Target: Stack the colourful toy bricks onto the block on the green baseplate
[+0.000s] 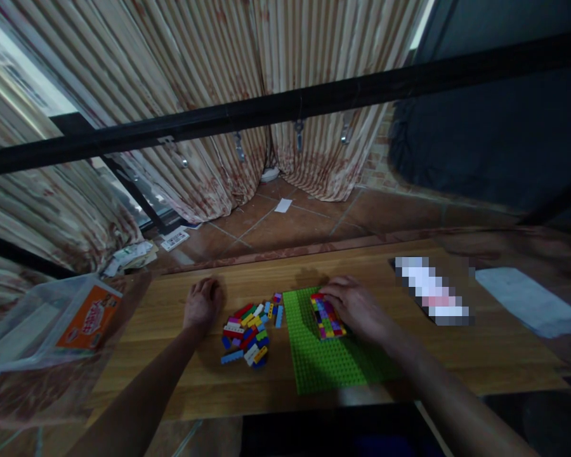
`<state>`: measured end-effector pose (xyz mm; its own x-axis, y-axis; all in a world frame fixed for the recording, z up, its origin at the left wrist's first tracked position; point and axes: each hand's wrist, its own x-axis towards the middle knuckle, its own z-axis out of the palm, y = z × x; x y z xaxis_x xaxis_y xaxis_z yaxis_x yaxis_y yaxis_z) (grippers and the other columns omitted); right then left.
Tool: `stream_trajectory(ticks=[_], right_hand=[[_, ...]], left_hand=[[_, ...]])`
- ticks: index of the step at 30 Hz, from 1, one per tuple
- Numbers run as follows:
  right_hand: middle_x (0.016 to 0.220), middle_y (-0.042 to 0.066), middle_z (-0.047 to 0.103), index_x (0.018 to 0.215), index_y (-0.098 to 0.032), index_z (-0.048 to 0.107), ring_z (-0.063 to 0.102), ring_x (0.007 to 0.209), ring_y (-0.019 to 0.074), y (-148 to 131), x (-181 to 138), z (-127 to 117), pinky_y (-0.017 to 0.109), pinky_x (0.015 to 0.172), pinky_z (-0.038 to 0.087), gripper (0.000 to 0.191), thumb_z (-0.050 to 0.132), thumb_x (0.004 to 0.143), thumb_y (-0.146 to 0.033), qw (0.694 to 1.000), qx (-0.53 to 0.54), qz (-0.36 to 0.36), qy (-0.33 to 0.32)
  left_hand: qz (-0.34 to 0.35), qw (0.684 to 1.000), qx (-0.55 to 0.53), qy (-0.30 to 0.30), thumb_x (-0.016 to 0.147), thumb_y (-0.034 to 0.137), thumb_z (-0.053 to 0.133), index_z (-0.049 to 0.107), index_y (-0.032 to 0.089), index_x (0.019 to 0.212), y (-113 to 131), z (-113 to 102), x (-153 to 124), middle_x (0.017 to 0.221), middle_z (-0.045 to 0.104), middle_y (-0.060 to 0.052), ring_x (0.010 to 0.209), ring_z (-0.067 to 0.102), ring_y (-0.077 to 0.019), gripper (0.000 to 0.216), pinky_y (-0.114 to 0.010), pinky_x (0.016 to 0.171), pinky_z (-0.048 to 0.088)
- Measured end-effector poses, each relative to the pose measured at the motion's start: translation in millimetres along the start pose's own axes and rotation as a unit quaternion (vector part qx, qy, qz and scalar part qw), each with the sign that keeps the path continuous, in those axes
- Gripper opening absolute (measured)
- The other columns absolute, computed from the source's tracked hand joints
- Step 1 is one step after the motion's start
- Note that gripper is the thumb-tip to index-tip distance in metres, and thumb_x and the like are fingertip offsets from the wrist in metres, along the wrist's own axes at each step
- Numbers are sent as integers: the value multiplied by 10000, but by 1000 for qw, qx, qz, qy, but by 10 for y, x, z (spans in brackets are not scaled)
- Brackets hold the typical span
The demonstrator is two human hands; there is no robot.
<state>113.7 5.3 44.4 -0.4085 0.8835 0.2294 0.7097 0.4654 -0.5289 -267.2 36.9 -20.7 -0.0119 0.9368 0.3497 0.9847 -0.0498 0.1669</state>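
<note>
My left hand (202,306) rests on the wooden table, left of a loose pile of toy bricks (247,327). Its fingers curl loosely, with a dark gap by the thumb and nothing visible in it. A small block of multicoloured toy bricks (328,317), built together in red, yellow, purple and blue, sits over a green studded baseplate (314,371). My right hand (354,304) grips this block at its upper right side, the thumb and fingertips partly hidden. Whether the block is fixed to the baseplate I cannot tell.
The wooden table (181,381) carries a blurred-out flat item (431,292) right of the baseplate. Beyond lies a pale sheet (528,301). A clear plastic bin (23,324) with an orange label stands at left. A black bar (276,109) with clips crosses before the curtains (209,57).
</note>
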Motion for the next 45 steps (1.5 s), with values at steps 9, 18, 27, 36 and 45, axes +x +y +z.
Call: stream_trajectory(ticks=[9, 18, 27, 36, 45], right_hand=[[890, 41, 663, 868, -225, 705, 585, 864, 185, 59, 45, -22, 337, 817, 435, 291, 420, 928, -216, 999, 19, -17, -26], [869, 38, 684, 876, -237, 695, 609, 834, 184, -6, 86, -86, 317, 784, 441, 285, 415, 927, -228, 997, 52, 11, -62], [866, -6, 722, 912, -272, 709, 653, 780, 179, 52, 53, -28, 303, 726, 451, 266, 443, 902, -287, 986, 138, 57, -75], [887, 5, 721, 925, -263, 706, 651, 808, 176, 33, 69, -51, 299, 754, 455, 272, 438, 901, -300, 984, 146, 65, -82], [896, 20, 717, 924, -227, 693, 647, 828, 174, 25, 112, -89, 290, 758, 450, 284, 421, 906, -306, 982, 134, 67, -116]], left_hand=[[-3, 1000, 5, 3, 856, 336, 408, 587, 159, 1085, -6, 24, -2, 1129, 606, -116, 1052, 522, -280, 339, -409, 923, 430], [-1, 1000, 9, 7, 861, 327, 406, 591, 149, 1091, 11, 10, 3, 1136, 611, -117, 1045, 524, -273, 345, -397, 926, 432], [-4, 1000, 15, 7, 862, 319, 406, 594, 133, 1102, 35, -3, 3, 1140, 611, -128, 1040, 525, -276, 358, -401, 931, 433], [-8, 1000, 16, 2, 865, 337, 402, 593, 151, 1104, 20, -1, -1, 1137, 613, -117, 1042, 524, -277, 359, -404, 911, 436], [-5, 1000, 13, 1, 860, 343, 401, 587, 158, 1101, 10, 9, -2, 1137, 607, -120, 1050, 521, -281, 356, -401, 905, 432]])
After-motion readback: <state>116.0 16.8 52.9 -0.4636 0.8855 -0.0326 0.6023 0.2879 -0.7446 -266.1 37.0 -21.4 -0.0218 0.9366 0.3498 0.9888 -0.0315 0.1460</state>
